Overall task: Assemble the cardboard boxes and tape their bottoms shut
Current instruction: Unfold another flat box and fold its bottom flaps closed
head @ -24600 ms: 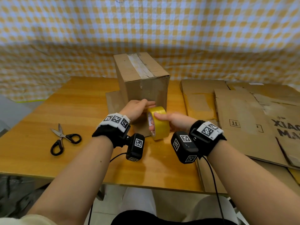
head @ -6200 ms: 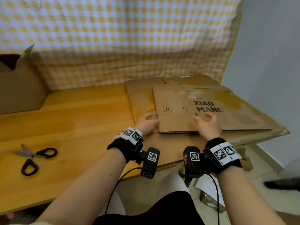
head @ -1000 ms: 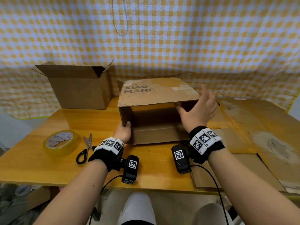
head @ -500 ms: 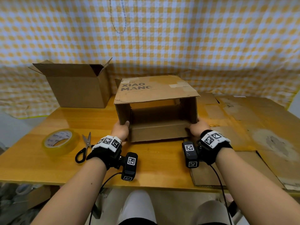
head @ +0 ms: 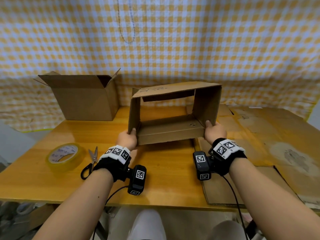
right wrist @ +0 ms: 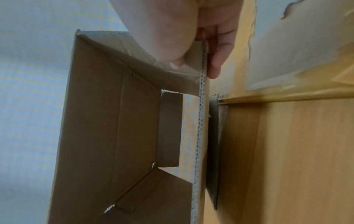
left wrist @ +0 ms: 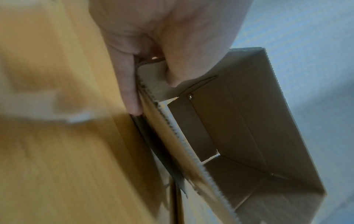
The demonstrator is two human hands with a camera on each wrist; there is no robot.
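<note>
A brown cardboard box [head: 173, 108], squared up into an open tube, is tipped up off the wooden table [head: 166, 170] with its open end facing me. My left hand [head: 127, 140] grips its lower left corner, thumb inside the wall and fingers outside [left wrist: 130, 84]. My right hand [head: 213, 130] pinches the lower right corner the same way [right wrist: 214, 63]. The box's far flaps [right wrist: 168, 128] hang loose and the checked curtain shows through it. A finished box [head: 83, 97] stands open-topped at the back left. A yellow tape roll [head: 63, 155] lies flat at the left.
Black-handled scissors [head: 90, 163] lie between the tape roll and my left wrist. Several flattened cardboard sheets [head: 270, 146] cover the table's right side, overhanging its front edge. A yellow checked curtain [head: 173, 40] hangs close behind the table.
Over the last second my right hand dropped from the box's top to its lower right corner. Both hands then lifted and tilted the box, raising its near end off the table.
</note>
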